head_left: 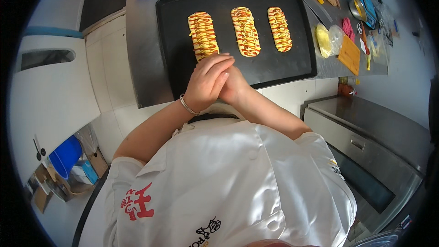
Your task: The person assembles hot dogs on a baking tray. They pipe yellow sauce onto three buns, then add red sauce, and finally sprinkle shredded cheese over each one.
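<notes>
My left hand (206, 82), with a bracelet at its wrist, is closed over my right hand (233, 84) at the near edge of a black baking tray (247, 71). Left fingers lie pressed together across the right hand, whose own fingers are mostly hidden. Whether anything is between the palms cannot be seen. On the tray lie three oblong breads with pale yellow topping and red-brown sauce stripes: the left bread (203, 34), the middle bread (245, 32) and the right bread (279, 29). My fingertips overlap the near end of the left bread in view; contact is unclear.
The tray stands on a steel table (144, 64). To its right are a bag of yellow food (323, 41), a wooden board (349, 55), a pink cloth (348, 29) and a blue scale (365, 7) with a metal bowl. A steel appliance (366, 132) stands at right.
</notes>
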Demonstrator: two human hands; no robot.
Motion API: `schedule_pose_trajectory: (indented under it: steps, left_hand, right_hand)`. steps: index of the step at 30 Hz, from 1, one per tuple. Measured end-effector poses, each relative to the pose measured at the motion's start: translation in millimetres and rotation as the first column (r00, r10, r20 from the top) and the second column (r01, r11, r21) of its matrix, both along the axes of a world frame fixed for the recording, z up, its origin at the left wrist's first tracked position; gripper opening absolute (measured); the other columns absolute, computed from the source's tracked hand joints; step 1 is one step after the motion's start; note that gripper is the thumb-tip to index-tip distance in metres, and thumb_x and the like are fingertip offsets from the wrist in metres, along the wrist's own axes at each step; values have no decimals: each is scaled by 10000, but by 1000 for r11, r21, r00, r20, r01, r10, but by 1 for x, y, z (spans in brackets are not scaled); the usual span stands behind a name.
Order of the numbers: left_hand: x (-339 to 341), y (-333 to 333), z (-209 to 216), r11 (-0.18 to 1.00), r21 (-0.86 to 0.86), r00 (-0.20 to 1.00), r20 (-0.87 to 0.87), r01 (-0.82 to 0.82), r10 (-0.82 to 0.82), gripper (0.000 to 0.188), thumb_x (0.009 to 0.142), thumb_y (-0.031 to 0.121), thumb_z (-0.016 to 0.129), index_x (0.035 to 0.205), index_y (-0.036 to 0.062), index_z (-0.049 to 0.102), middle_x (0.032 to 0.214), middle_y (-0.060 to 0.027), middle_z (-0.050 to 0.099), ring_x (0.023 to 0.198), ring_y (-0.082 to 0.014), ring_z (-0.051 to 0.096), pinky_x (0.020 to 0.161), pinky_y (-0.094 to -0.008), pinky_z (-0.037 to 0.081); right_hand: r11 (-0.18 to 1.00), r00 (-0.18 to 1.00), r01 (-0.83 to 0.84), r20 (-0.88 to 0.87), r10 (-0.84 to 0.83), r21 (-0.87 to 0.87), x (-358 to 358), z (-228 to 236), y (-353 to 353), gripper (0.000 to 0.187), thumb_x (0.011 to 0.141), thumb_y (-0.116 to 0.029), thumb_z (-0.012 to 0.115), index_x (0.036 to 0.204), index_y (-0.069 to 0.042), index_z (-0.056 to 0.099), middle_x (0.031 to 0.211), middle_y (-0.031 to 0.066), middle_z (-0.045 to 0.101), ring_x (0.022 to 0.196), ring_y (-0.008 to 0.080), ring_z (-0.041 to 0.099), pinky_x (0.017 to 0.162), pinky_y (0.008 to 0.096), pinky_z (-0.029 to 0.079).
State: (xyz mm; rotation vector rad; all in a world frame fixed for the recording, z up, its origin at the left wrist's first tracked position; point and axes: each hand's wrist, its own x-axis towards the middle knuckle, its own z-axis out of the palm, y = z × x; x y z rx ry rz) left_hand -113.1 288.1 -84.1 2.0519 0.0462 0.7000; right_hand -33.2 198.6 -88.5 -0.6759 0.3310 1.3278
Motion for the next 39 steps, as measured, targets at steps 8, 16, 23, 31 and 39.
schedule_pose_trajectory:
  steps: [8,16,23,31,39]
  left_hand:
    - [-36,75,-10,725,-440,848,-280,-530,450,290,1036,174,418,1096,0,642,1099,-87,664,1062,-185,605,967,-307,436]
    - [-100,136,-124,730,594,697,-363,-339,619,440,933,199,555,1332,19,503,1429,-112,465,1360,-273,384,1162,-450,247]
    - [-98,135,-122,696,658,636,-411,-288,653,486,923,221,570,1362,30,482,1457,-88,446,1389,-243,358,1178,-445,226]
    - [-101,136,-121,689,651,664,-367,-317,652,480,916,214,578,1349,26,493,1455,-88,451,1385,-238,366,1174,-444,233]
    - [-100,135,-122,695,640,677,-353,-329,646,479,913,204,580,1347,21,491,1452,-95,452,1382,-250,367,1170,-454,238]
  right_hand:
    - [901,890,-337,220,400,-274,38,13,12,167,1000,-159,498,1078,-29,569,813,11,551,602,80,414,512,205,335]
    - [675,-345,-158,681,646,-721,67,-34,43,218,922,-217,550,1004,-42,651,998,224,670,976,413,625,858,474,484]
    - [443,-276,-104,454,847,-890,86,-17,87,200,868,-189,581,962,-54,695,888,206,694,893,373,664,835,447,520]
    - [594,-651,143,377,659,-791,121,-38,128,235,866,-272,616,961,-90,732,955,180,699,920,363,664,846,440,525]
    - [546,-556,230,351,753,-806,132,-34,152,233,841,-236,616,992,-97,726,983,168,700,954,347,661,867,424,524]
